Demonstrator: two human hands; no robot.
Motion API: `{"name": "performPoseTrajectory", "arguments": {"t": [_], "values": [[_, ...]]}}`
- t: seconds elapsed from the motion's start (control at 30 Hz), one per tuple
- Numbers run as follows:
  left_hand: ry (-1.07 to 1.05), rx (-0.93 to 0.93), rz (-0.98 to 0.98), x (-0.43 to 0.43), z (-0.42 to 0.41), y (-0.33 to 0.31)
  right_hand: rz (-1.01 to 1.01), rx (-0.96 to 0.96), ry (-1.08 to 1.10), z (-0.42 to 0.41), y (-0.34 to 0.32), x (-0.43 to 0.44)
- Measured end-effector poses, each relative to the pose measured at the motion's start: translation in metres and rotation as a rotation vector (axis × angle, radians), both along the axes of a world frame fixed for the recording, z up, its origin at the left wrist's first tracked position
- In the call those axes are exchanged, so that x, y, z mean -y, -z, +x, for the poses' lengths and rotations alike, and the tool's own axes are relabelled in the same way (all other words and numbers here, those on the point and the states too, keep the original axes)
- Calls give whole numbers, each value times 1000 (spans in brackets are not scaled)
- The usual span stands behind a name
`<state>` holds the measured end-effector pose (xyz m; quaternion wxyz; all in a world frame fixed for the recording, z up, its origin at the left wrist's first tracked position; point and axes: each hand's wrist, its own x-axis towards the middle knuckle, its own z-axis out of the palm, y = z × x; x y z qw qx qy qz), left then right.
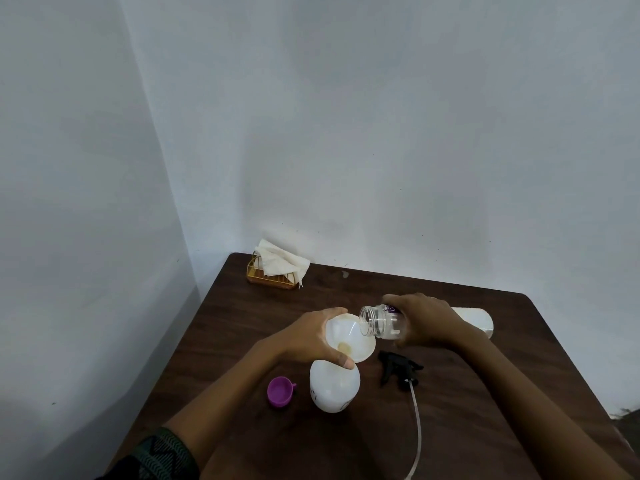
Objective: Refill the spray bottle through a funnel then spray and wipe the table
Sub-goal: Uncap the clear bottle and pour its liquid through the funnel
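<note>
A white spray bottle (pixel 334 388) stands on the dark wooden table (pixel 242 323) with a white funnel (pixel 349 336) set in its neck. My left hand (pixel 311 337) grips the funnel's rim. My right hand (pixel 427 320) holds a clear water bottle (pixel 379 322) tipped on its side, its open mouth over the funnel. The black trigger sprayer head (pixel 398 370) lies to the right of the spray bottle, its long dip tube (pixel 417 431) trailing toward me. A purple cap (pixel 280 392) rests to the left.
A gold wire holder (pixel 268 280) with white napkins (pixel 282 263) sits at the table's far left corner by the wall. A white cylinder (pixel 476 318) lies behind my right hand. Walls close the left and back sides.
</note>
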<state>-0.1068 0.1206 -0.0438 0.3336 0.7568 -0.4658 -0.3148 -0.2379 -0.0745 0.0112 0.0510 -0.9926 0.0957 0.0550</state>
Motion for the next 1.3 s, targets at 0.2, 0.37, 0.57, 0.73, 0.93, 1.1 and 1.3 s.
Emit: {"name": "performPoseTrajectory", "arguments": {"t": [0.2,0.37,0.57,0.73,0.93,1.1,1.3], "values": [[3,6,7,0,-1,-1,-21,7,-3,0,2,1],[5,4,11,0,-1,-2,-20,12,-13,-1,4,-1],[5,6,-12,-1,-2,-2,6,8,-5,0,3,-1],[9,4,-25,0,-1,-2,56,6,5,-1,3,-2],[12,-6,-14,-1,-1,0,134,18,28,-3,-1,-5],[32,18,-1,-2,-1,0,363,61,55,-8,-3,-8],[56,21,34,-4,3,4,684,205,118,-15,-4,-4]]}}
